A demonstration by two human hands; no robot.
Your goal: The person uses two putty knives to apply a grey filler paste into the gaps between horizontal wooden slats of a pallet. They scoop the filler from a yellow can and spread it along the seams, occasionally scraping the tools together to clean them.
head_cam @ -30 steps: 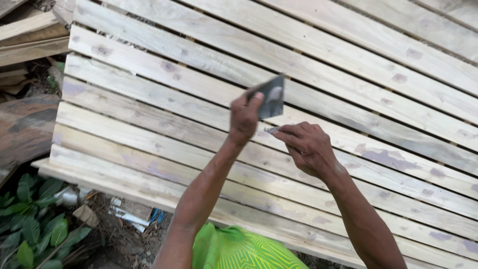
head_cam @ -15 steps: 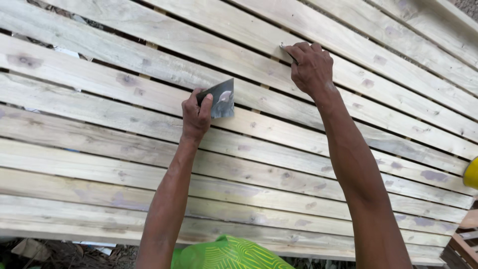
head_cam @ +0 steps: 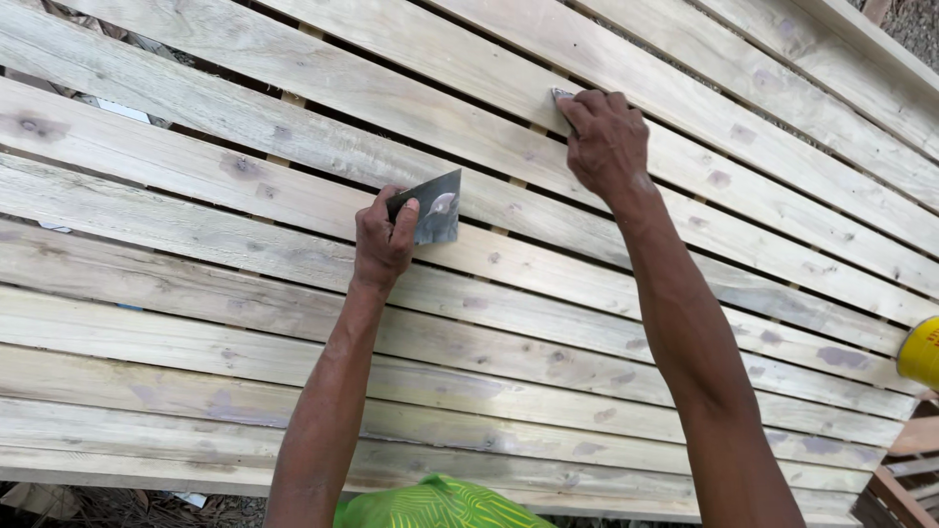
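We hold a scraper (head_cam: 433,207) in our left hand (head_cam: 383,240), fingers clamped on it — our right hand (head_cam: 606,142) presses a slat (head_cam: 293,137), fingers curled narrow.

Your slatted panel (head_cam: 245,323): pale greenish-grey wood, darker grey filler patches and brown knots. Scraper blade (head_cam: 437,208) on it: dark grey steel, pale smear. Below panel: bright green leaf-patterned cloth (head_cam: 435,504). Right of panel: yellow container (head_cam: 921,352).

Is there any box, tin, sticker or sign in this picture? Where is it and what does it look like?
Yellow container: only its rounded edge shows at the right border, beside the slatted wooden panel; bright yellow with small red markings.
No signs or screens show.
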